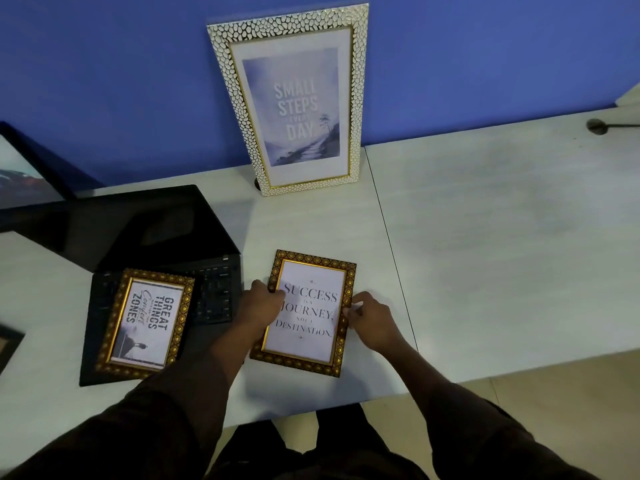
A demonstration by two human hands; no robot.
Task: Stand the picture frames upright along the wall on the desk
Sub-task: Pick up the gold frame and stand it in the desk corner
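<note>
A brown-and-gold frame reading "Success is a journey" (pixel 304 344) lies flat near the desk's front edge. My left hand (pixel 258 304) grips its left side and my right hand (pixel 367 315) grips its right side. A second brown-and-gold frame reading "Great things" (pixel 145 322) lies flat on a laptop to the left. A tall white pebbled frame reading "Small steps every day" (pixel 294 105) stands upright, leaning against the blue wall (pixel 104 81).
An open black laptop (pixel 162 233) sits left of centre on the white desk (pixel 485 237). A dark-framed picture (pixel 24 168) leans at the far left, and another dark frame corner (pixel 8 341) shows at the left edge. A cable grommet (pixel 596 126) is far right.
</note>
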